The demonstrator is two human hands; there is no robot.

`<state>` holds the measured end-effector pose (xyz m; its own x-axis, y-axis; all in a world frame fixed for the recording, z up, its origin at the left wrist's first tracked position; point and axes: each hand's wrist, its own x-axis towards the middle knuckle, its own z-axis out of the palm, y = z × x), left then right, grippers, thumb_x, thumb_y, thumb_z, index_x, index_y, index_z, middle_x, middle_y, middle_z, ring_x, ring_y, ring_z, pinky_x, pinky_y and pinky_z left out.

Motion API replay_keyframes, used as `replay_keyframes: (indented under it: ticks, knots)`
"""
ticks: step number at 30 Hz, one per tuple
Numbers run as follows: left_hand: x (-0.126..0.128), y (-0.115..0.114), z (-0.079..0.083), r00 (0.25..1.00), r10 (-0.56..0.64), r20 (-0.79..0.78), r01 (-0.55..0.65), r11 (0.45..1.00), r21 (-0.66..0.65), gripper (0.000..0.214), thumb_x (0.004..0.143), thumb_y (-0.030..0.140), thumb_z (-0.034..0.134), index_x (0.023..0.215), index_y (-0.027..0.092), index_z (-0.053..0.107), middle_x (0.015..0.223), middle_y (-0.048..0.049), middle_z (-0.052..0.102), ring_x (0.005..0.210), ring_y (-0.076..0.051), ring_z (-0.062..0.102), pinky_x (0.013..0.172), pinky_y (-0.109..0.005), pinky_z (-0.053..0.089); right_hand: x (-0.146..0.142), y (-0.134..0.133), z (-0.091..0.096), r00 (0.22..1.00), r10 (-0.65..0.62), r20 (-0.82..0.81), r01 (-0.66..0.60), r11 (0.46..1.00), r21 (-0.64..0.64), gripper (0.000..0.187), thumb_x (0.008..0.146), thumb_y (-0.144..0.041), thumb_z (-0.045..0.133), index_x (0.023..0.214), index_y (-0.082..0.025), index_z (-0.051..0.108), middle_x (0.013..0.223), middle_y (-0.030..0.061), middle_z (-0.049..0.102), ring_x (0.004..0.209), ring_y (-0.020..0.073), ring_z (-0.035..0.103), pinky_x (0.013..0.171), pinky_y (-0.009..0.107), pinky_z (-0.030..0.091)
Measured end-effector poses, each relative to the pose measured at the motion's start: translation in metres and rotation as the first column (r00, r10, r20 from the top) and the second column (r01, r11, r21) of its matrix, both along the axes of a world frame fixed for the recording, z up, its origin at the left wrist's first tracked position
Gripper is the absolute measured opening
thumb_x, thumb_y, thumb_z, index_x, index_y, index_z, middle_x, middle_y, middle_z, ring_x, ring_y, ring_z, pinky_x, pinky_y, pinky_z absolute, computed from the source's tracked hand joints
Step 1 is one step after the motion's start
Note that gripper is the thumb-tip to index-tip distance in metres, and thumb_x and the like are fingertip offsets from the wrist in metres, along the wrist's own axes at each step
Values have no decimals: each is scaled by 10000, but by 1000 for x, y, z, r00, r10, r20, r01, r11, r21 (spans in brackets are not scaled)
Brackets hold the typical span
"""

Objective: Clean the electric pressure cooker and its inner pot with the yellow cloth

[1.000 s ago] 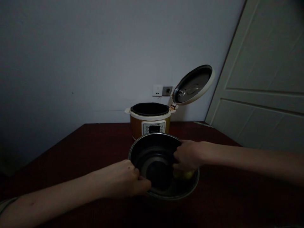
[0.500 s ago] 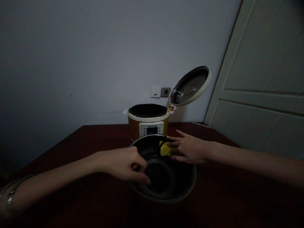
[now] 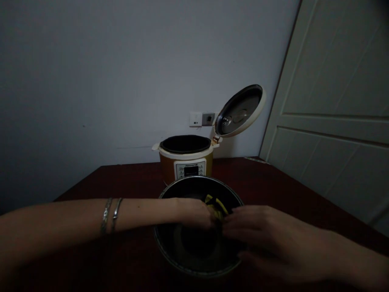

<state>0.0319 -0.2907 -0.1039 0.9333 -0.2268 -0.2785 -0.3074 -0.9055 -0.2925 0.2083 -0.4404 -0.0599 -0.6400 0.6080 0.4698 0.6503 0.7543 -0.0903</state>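
A dark inner pot [image 3: 197, 267] stands on the table in front of me, its round rim facing up. My left hand [image 3: 196, 213] reaches in across its left rim, the fingers curled against a crumpled yellow-and-black cloth [image 3: 220, 207] on the inner right side. Part of the cloth is hidden by the hand. At the pot's right rim is my right hand [image 3: 267, 235], fingers stretched toward the cloth and blurred by motion. Behind the pot sits a rice cooker [image 3: 185, 156] in orange-brown and white, its lid [image 3: 241, 111] raised to the right.
The dark red table [image 3: 127, 176] carries the cooker and pot. A pale wall [image 3: 121, 81] with sockets [image 3: 196, 119] rises behind it. On the right stands a light panelled door [image 3: 331, 121].
My left hand has moved right and down into the pot, onto the cloth. My right hand has come back nearer to me, to the pot's right rim. The cloth looks more crumpled.
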Motion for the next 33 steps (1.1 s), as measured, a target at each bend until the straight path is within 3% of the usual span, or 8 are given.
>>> replay_keyframes:
  ticks: [4,8,11,16,21,25,30,33]
  knots:
    - [18,4,-11,986,-167,-15,167,986,-30,190,796,151,563,654,248,642,1059,-60,639,1054,-217,531,848,-326,433,-11,-15,-29,997,80,-3,-80,997,-6,323,853,-289,568,1149,-168,612,1022,79,698,938,170,640,868,261,486]
    - [37,17,-9,984,-159,-75,142,971,-191,272,792,107,529,648,310,638,1047,6,628,1100,-174,502,889,-312,405,-15,-8,-59,976,127,-175,-107,987,120,235,903,-236,487,1109,-185,589,850,34,705,820,137,639,829,271,466]
    - [44,31,-5,984,-167,-61,148,960,-239,272,786,102,531,681,324,649,1037,13,632,1064,-157,521,833,-295,416,-17,-3,-72,978,61,-198,-31,989,148,151,893,-220,514,1010,-178,601,807,23,693,788,130,626,792,273,447]
    - [34,50,10,967,133,-217,-136,991,2,255,831,107,496,732,277,658,1085,-13,647,1098,-162,527,896,-290,386,-22,7,-90,957,134,-258,-31,929,369,156,918,-170,439,892,-160,592,630,-7,634,566,105,540,576,261,367]
    - [-3,48,32,922,320,-218,-278,939,203,146,778,167,581,679,193,684,841,-98,710,834,-223,633,714,-317,451,-22,7,-87,957,97,-274,-2,944,329,184,930,-185,418,899,-183,599,666,6,647,619,113,563,595,265,366]
    - [-29,31,43,801,512,-309,-532,846,24,116,688,178,645,576,179,674,597,-52,674,523,-171,566,521,-270,425,-20,4,-84,954,96,-283,-21,966,257,149,904,-168,452,915,-199,597,704,8,661,649,115,579,620,259,390]
    - [-37,-3,53,615,458,-642,-739,619,-267,279,796,186,493,582,189,672,552,7,641,521,-133,574,521,-219,442,-23,7,-93,942,78,-325,1,972,235,203,908,-177,410,922,-217,608,718,21,666,647,129,578,617,271,398]
    - [-29,-25,57,631,513,-583,-756,576,-311,286,816,292,482,682,187,712,597,3,663,548,-145,608,516,-221,462,-23,4,-91,940,69,-333,10,973,230,188,902,-174,422,917,-218,605,723,15,666,637,125,578,607,263,408]
